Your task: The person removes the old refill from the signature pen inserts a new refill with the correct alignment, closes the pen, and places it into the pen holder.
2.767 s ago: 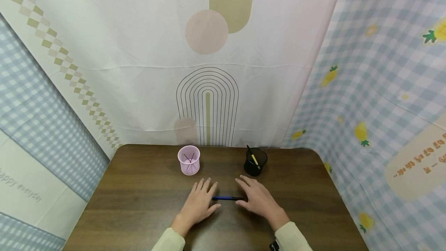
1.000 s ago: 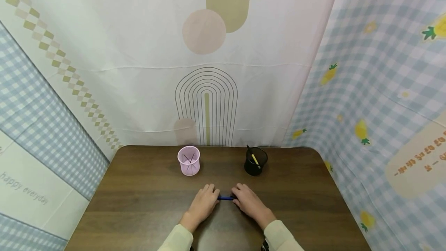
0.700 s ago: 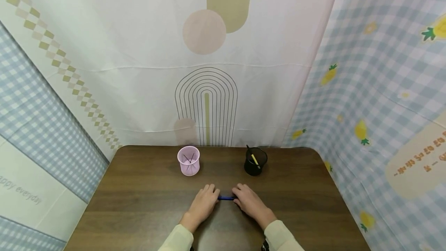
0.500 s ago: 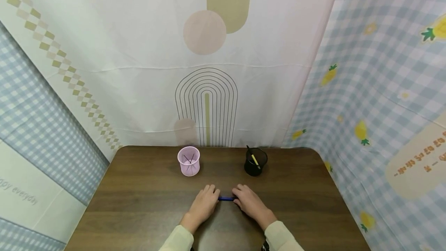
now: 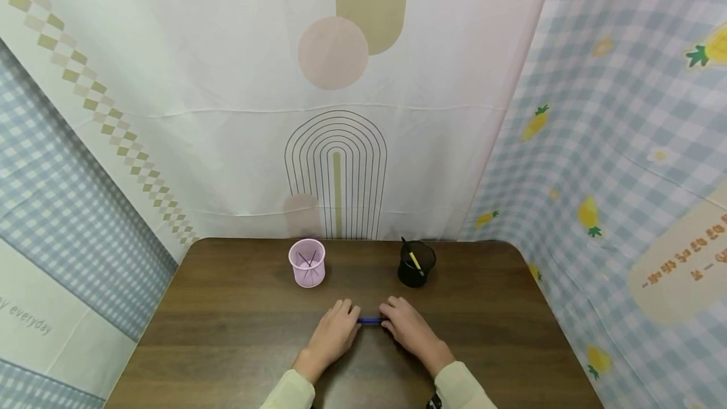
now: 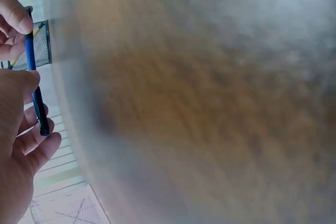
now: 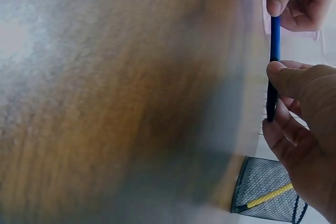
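A thin blue pen (image 5: 371, 320) with black ends is held crosswise between my two hands, close to the table. My left hand (image 5: 332, 333) grips its left end; in the left wrist view the black end (image 6: 40, 111) lies between thumb and fingers. My right hand (image 5: 410, 332) pinches the other end, and the right wrist view shows that dark, narrowing tip (image 7: 271, 103) against a fingertip. Only the blue middle (image 7: 275, 40) lies bare between the hands. Whether the pen touches the tabletop cannot be told.
Beyond my hands, a pink-purple cup (image 5: 307, 276) with dark crossing lines inside stands at the back left. A black mesh cup (image 5: 410, 278) at the back right holds a yellow and black stick (image 5: 415, 260). A patterned curtain (image 5: 244, 163) hangs behind the brown table (image 5: 216, 333).
At first both hands lay spread beside the pen; by one second ago they had closed on its ends. Since half a second ago the hands and pen have shifted very slightly away from me.
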Available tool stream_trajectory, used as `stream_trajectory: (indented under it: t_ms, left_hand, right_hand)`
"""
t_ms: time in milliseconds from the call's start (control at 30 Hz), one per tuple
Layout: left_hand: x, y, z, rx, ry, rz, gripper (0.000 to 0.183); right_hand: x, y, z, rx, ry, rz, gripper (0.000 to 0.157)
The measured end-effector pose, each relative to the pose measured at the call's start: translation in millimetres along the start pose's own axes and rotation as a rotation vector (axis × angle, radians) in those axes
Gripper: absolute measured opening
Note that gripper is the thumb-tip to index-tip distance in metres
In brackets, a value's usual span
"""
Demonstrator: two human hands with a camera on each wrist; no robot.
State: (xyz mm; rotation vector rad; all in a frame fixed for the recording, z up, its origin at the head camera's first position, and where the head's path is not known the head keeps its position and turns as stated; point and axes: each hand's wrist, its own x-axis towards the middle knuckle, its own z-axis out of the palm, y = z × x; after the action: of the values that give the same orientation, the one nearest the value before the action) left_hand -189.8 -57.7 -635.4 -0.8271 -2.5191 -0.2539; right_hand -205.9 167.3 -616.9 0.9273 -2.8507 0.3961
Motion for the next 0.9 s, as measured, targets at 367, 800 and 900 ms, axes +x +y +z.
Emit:
stream_trajectory:
  t_ms: [367, 800, 900]
  left_hand:
    - [10.5, 1.5, -16.0, 0.023, 0.066, 0.027, 0.027]
    - [19.9, 4.2, -38.9, 0.015, 0.115, 0.051, 0.023]
    - [21.6, 4.4, -41.7, 0.004, 0.142, 0.066, 0.023]
  right_hand:
    - [2.3, -6.9, -21.0, -0.008, 0.047, -0.019, 0.019]
    - [-1.8, -10.6, -43.9, 0.018, 0.207, -0.103, 0.022]
    - [-2.5, -11.5, -48.9, 0.013, 0.232, -0.121, 0.022]
